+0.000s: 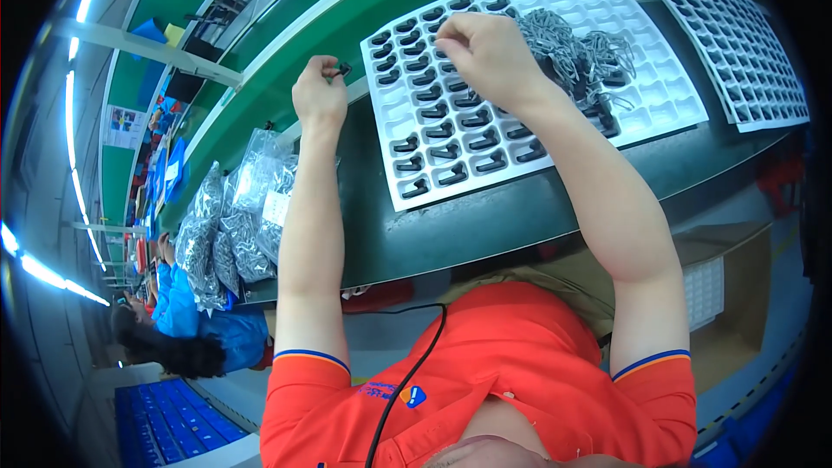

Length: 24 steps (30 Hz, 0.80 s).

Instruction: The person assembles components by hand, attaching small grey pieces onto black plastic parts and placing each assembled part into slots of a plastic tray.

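So the left hand (319, 91) is pinched shut around a small black plastic part (343, 69), held up just off the left edge of the white moulded plastic tray (667, 104) with the grid of pockets. The right hand (485, 52) hovers over the tray's upper middle with fingers curled narrow, and I honestly can't tell if it's gripping anything, the fingertips are turned away. The tray sits on the dark green desk (485, 225); its left columns are filled with black curved parts (442, 130), and a tangled heap of grey cords (576, 48) lies on its middle. A second white grid tray (737, 43), its pockets bare, lies just to the right. On the left end of the desk there's a pile of clear plastic bags (234, 217) stuffed with grey pieces, one with a pale rectangular label (276, 206). Far left, a white rectangular sign (124, 126) with coloured patches hangs.
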Each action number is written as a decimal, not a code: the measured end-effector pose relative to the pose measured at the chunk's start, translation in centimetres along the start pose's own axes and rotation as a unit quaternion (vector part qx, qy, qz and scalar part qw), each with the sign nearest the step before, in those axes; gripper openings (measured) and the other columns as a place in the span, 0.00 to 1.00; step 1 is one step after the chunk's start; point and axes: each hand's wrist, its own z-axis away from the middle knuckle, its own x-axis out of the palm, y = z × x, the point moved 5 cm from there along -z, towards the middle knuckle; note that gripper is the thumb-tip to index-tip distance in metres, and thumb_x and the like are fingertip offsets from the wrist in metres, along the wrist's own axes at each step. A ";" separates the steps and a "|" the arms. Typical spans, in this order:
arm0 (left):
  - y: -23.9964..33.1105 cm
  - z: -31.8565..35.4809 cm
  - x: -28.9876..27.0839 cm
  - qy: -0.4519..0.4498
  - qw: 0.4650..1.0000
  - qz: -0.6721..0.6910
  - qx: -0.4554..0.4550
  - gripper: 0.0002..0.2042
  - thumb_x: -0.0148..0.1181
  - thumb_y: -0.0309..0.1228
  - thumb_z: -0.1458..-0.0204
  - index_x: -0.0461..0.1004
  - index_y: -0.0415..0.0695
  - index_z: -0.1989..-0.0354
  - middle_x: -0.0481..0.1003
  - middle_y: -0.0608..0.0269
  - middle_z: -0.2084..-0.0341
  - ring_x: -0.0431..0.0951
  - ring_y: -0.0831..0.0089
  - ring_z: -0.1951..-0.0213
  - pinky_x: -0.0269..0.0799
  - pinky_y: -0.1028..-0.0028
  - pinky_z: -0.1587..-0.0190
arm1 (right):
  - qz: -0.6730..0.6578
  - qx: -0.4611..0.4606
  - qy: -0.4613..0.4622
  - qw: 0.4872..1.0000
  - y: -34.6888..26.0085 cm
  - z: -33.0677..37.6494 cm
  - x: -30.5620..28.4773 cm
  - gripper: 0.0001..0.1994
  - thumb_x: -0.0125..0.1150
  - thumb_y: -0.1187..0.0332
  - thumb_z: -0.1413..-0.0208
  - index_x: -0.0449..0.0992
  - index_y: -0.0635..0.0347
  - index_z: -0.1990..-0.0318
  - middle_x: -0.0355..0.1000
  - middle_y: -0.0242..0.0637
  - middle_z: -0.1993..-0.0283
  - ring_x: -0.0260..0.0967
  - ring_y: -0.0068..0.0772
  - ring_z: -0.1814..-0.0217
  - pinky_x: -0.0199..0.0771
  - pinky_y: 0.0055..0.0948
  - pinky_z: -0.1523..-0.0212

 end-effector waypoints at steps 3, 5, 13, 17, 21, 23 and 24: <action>-2.3 -1.6 0.9 -0.016 0.996 -0.089 -0.025 0.14 0.62 0.20 0.53 0.78 0.40 0.56 0.82 0.55 0.67 0.83 0.63 0.61 0.78 0.65 0.55 | 0.011 0.032 0.035 0.999 0.6 -0.1 -1.1 0.06 0.64 0.70 0.43 0.81 0.64 0.65 0.79 0.44 0.67 0.77 0.44 0.63 0.75 0.37 0.60; -3.0 -1.7 1.8 -0.045 0.992 -0.103 -0.049 0.14 0.63 0.21 0.53 0.78 0.40 0.56 0.81 0.56 0.67 0.82 0.60 0.60 0.78 0.63 0.54 | 0.055 0.013 0.016 0.998 0.9 -0.3 -0.4 0.05 0.63 0.71 0.43 0.81 0.63 0.65 0.79 0.43 0.66 0.77 0.45 0.61 0.75 0.38 0.58; 17.5 5.9 -6.3 0.194 0.897 0.157 0.365 0.12 0.68 0.15 0.56 0.69 0.43 0.73 0.70 0.60 0.77 0.73 0.66 0.74 0.66 0.75 0.74 | 0.267 -0.044 -0.119 0.955 1.0 0.6 1.7 0.05 0.62 0.74 0.46 0.84 0.58 0.66 0.79 0.37 0.65 0.73 0.43 0.53 0.69 0.44 0.48; 25.1 13.2 -11.3 0.112 0.818 0.277 0.492 0.14 0.62 0.11 0.51 0.64 0.42 0.77 0.66 0.62 0.82 0.64 0.69 0.81 0.59 0.73 0.77 | 0.262 -0.055 -0.156 0.951 0.9 0.8 1.9 0.05 0.62 0.74 0.48 0.84 0.56 0.68 0.79 0.36 0.64 0.72 0.42 0.50 0.67 0.46 0.46; 26.5 16.5 -13.6 -0.002 0.808 0.315 0.497 0.14 0.65 0.14 0.53 0.64 0.42 0.78 0.67 0.64 0.82 0.65 0.70 0.81 0.57 0.73 0.81 | 0.241 -0.064 -0.213 0.945 -0.2 1.2 3.2 0.06 0.61 0.75 0.52 0.84 0.55 0.70 0.80 0.37 0.64 0.74 0.44 0.49 0.67 0.47 0.46; 27.1 16.8 -13.5 -0.009 0.826 0.323 0.462 0.17 0.70 0.14 0.56 0.64 0.43 0.79 0.67 0.68 0.80 0.67 0.72 0.81 0.59 0.75 0.85 | 0.268 -0.050 -0.242 0.931 0.0 1.3 3.3 0.06 0.61 0.74 0.52 0.84 0.55 0.70 0.80 0.38 0.64 0.74 0.43 0.48 0.67 0.47 0.45; 28.2 17.6 -13.6 -0.012 0.821 0.334 0.464 0.17 0.70 0.14 0.56 0.64 0.43 0.79 0.67 0.68 0.80 0.67 0.72 0.81 0.59 0.75 0.85 | 0.276 -0.041 -0.241 0.930 0.1 1.3 3.2 0.06 0.61 0.74 0.52 0.84 0.55 0.70 0.80 0.38 0.64 0.74 0.43 0.48 0.67 0.47 0.45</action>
